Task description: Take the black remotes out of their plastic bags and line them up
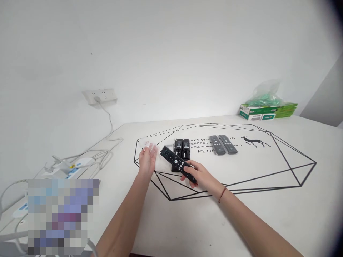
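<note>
My right hand (195,173) is closed around the lower end of a black remote control (175,160), its button side up and its far end slanting toward my left hand. My left hand (148,157) pinches a clear plastic bag (162,162), which spreads out on the table beside the remote. Just behind the held remote, two black remotes (185,145) lie back side up with their battery compartments showing. Part of another dark piece is hidden under the held remote. Two more remotes (223,144), greyish as if in plastic sleeves, lie side by side to the right, buttons up.
The white table (241,221) carries printed black lines, lettering and a deer. At the back right, green and white boxes (258,110) bear a clear bag with green contents (265,98). Power strips (80,167) and tangled cables lie left, below a wall socket (100,96).
</note>
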A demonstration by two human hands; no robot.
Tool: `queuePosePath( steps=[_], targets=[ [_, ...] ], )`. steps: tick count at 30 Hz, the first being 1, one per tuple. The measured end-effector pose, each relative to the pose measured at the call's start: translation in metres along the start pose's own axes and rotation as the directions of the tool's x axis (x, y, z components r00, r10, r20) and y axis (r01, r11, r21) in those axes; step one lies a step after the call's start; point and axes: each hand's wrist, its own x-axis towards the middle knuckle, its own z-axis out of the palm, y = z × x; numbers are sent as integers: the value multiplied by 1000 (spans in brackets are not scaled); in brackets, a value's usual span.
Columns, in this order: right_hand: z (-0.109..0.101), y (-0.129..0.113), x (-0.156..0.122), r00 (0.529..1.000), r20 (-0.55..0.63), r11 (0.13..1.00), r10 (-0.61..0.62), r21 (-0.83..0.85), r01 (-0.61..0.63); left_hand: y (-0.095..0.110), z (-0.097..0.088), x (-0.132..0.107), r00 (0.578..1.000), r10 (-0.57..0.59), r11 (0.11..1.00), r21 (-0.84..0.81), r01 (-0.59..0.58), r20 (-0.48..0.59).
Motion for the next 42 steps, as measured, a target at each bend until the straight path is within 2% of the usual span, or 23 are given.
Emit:
queuePosePath(
  steps=[7,21,24,27,30,34,38,42],
  targets=[
    [1,3,1,1000,30,1000,2,-20,-2,-11,6,-9,997,38,999,-9,-38,63],
    [-1,5,4,1000,10,998,-6,-68,6,-19,15,-29,980,-35,997,68,22,195],
    [-1,6,3,1000,-7,991,-19,-131,18,-20,16,-35,968,-76,993,101,53,240],
    [-2,7,0,994,-51,967,-99,-242,84,-23,20,-39,952,-115,991,105,88,284],
    [-7,7,1,979,-102,942,-177,-305,139,-28,33,-37,932,-170,982,138,132,320],
    [-20,7,9,974,-146,957,-171,-261,129,-34,65,-33,876,-257,955,247,166,409],
    [-31,4,14,973,-149,970,-177,-196,146,-38,97,-40,845,-242,949,298,104,477],
    [-34,5,17,970,-148,975,-191,-144,170,-43,111,-48,821,-249,943,321,86,513]
  ],
)
